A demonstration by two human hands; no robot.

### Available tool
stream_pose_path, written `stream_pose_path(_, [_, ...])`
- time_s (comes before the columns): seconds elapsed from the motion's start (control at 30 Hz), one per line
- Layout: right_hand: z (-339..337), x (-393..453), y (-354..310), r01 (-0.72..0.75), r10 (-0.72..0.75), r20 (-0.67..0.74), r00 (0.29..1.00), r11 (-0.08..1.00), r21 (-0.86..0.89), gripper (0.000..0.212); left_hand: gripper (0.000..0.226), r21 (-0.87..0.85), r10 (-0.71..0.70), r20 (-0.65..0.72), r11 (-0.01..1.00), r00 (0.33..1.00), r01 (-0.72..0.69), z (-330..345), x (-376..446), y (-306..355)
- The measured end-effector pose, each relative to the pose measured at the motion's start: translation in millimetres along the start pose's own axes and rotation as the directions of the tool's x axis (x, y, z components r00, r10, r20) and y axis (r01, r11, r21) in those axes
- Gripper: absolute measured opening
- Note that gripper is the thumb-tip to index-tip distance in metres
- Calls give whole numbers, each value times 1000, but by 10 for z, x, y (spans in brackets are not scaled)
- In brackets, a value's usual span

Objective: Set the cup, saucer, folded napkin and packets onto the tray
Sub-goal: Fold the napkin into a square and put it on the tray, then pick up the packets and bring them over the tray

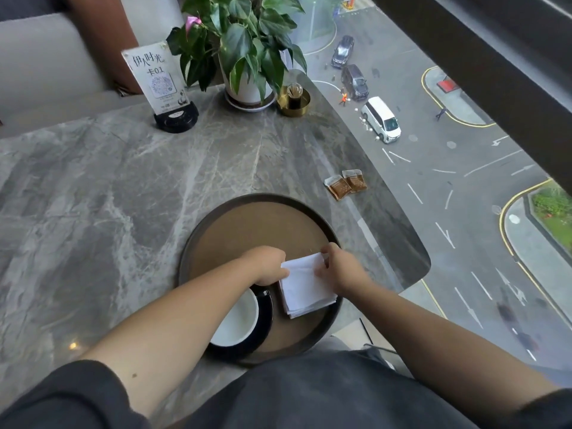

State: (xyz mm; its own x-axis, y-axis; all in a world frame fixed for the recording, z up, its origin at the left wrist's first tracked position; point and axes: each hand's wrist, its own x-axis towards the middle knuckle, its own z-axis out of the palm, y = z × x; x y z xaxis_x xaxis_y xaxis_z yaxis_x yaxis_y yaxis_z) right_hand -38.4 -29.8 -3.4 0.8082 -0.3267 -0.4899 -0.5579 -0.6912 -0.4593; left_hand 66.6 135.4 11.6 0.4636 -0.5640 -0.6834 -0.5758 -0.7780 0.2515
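A round brown tray with a dark rim lies on the marble table near me. On its near left part stands a white cup on a black saucer, partly hidden under my left forearm. A folded white napkin lies on the tray's right side. My left hand pinches the napkin's far left corner and my right hand grips its far right edge. Two brown packets lie on the table beyond the tray, near the right edge.
At the table's far side stand a potted plant, a gold dish with a small jar and a table sign on a black base. The table's curved right edge runs along a window over a street.
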Motion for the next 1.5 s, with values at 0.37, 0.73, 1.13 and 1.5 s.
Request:
stream_pose_path(0.37, [128, -276, 95, 456, -579, -146, 802, 752, -476, 24, 36, 109, 9, -222, 994, 975, 16, 173, 17, -97])
stream_pose_path(0.73, [229, -244, 192, 545, -652, 5, 758, 629, -554, 25, 59, 112, -46, -471, 987, 881, 111, 223, -40, -885])
stream_pose_path(1.13, [-711, 896, -7, 161, -191, -364, 912, 981, -112, 25, 65, 77, -42, -330, 995, 943, 71, 326, 19, -1081])
stream_pose_path(1.5, [-937, 1652, -32, -34, -8, -295, 955, 990, -137, 26, 65, 47, -40, -348, 997, 937, 60, 358, 19, -1100])
